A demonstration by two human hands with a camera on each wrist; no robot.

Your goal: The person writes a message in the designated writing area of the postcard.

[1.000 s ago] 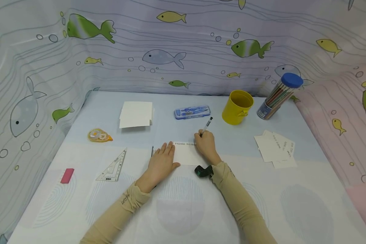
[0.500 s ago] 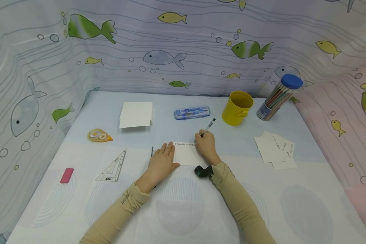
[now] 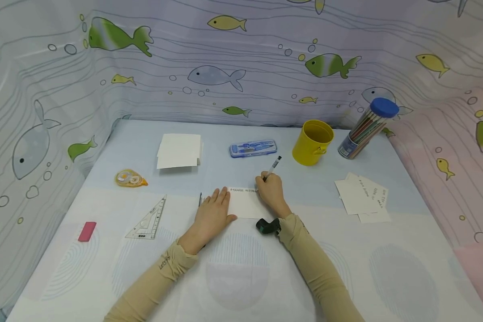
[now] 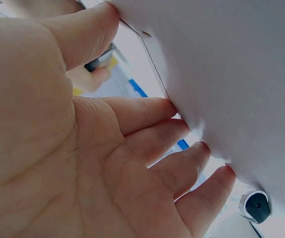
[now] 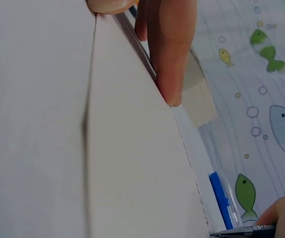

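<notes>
My left hand (image 3: 213,211) lies on a white card (image 3: 247,206) with fingers extended, its thumb and fingertips pressing the card's left part. My right hand (image 3: 272,191) pinches a pen (image 3: 272,167) that leans up and to the right. In the right wrist view the pen's tip (image 5: 217,234) meets the card's top edge, where a row of small handwriting runs along. The left wrist view shows my palm (image 4: 98,148) from below, fingertips against the surface. A thin dark stick (image 3: 200,199) lies just beside my left hand, partly hidden by it.
At the back stand a paper stack (image 3: 179,150), a blue pencil case (image 3: 252,148), a yellow bucket (image 3: 312,143) and a pencil tub (image 3: 366,129). Written cards (image 3: 360,197) lie right. Correction tape (image 3: 130,178), a set square (image 3: 149,221) and a pink eraser (image 3: 87,231) lie left.
The pen's top end swung slightly right, then back left. My right hand shifted a little left over the last half second. The left hand stays in place on the card.
</notes>
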